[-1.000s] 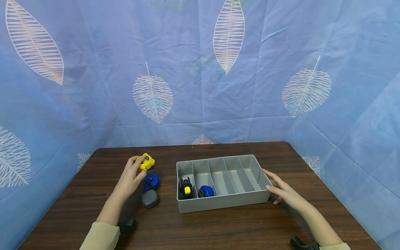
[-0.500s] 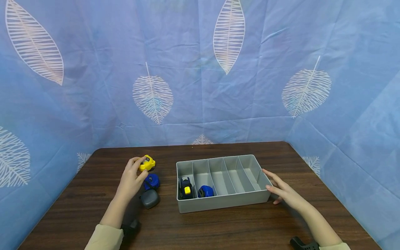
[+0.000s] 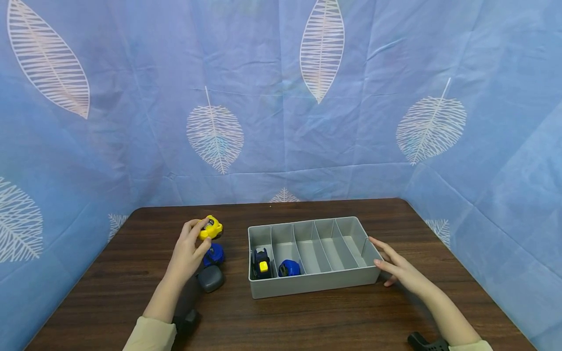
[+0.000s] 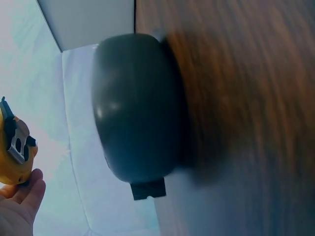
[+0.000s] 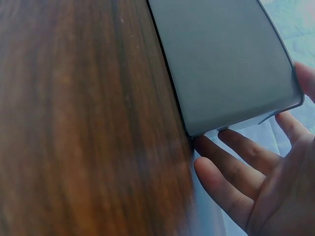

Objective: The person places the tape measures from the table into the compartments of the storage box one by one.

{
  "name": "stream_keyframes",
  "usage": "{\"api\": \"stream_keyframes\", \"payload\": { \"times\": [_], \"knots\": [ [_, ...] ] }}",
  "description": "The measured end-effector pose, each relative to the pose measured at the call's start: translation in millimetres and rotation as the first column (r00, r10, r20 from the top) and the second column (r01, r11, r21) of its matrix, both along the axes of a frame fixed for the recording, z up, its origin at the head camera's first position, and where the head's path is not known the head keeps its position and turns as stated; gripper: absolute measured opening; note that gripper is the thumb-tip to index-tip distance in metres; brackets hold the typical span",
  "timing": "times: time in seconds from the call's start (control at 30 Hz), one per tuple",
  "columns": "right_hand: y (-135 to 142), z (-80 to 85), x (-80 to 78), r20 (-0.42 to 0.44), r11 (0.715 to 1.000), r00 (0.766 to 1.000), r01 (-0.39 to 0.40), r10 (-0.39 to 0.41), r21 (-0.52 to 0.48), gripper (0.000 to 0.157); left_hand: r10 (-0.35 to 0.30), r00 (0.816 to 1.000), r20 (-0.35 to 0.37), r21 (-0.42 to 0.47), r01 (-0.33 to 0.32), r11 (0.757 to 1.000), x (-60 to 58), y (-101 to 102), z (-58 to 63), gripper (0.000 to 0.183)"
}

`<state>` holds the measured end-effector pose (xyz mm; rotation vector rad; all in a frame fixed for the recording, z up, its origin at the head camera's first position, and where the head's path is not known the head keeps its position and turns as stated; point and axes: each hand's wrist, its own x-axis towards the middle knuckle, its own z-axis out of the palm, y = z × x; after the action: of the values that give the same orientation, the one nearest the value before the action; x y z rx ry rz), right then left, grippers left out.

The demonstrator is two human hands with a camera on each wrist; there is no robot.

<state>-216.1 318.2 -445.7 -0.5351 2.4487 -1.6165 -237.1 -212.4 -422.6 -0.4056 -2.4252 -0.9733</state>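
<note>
sleeves, two, pale: one [image 3: 151, 335] at lower left of the frame, one at lower right, each with a dark wrist device [image 3: 426, 342] beside it.
table [image 3: 281, 326], dark brown wood grain, across the lower frame.
tray [image 3: 316, 284], grey, five compartments, right of lower centre. leftmost compartment: black tape measure [image 3: 261, 267] with a yellow button, at the near end. second from left: blue tape measure [image 3: 290, 268], also at the near end.
grey rounded object [image 3: 210, 278], left of the tray; seemingly another tape measure, though the left wrist view is too soft to settle it.
right hand [image 3: 406, 274], right of centre: fingers spread, resting against the tray's right end.
round blue item [image 3: 214, 255], just beyond the grey one, partly behind the thumb.
left hand [image 3: 186, 251], left of centre: thumb and fingers pinching a yellow tape measure [image 3: 211, 228], raised off the table.
backdrop [image 3: 263, 131], blue cloth, white leaf prints, filling the upper frame.
</note>
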Motion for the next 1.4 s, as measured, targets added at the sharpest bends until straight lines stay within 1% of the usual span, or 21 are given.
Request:
{"api": "stream_keyframes", "payload": {
  "times": [0.23, 0.5, 0.67, 0.93, 1.2, 1.4],
  "knots": [
    [0, -0.7, -0.1, -0.007, 1.0, 1.0, 0.0, 0.0, 0.001, 0.06, -0.053, 0.994, -0.099, -0.019, 0.052, 0.998, 1.9, 7, 2.4, 0.05],
    [0, -0.9, 0.1, -0.007, 1.0, 1.0, 0.0, 0.0, -0.003, 0.06, -0.081, 0.985, -0.155, -0.076, 0.07, 0.995, 5.4, 14, 3.9, 0.053],
    [0, -1.0, 0.2, -0.008, 1.0, 1.0, -0.001, 0.001, -0.002, 0.06, -0.097, 0.98, -0.173, -0.095, 0.082, 0.992, 8.0, 17, 6.1, 0.052],
    [0, -1.4, -0.4, -0.006, 1.0, 1.0, 0.001, -0.001, -0.002, 0.06, -0.114, 0.977, -0.181, -0.087, 0.1, 0.991, 13.8, 25, 15.2, 0.052],
    [0, -1.4, -0.5, -0.016, 1.0, 1.0, 0.001, -0.001, 0.002, 0.06, -0.139, 0.967, -0.215, -0.068, 0.127, 0.99, 15.2, 31, 16.1, 0.053],
    [1, -2.0, -0.6, -0.019, 1.0, 1.0, 0.0, 0.0, 0.007, 0.06, -0.144, 0.965, -0.217, -0.055, 0.135, 0.989, 17.4, 35, 17.2, 0.054]
  ]
}}
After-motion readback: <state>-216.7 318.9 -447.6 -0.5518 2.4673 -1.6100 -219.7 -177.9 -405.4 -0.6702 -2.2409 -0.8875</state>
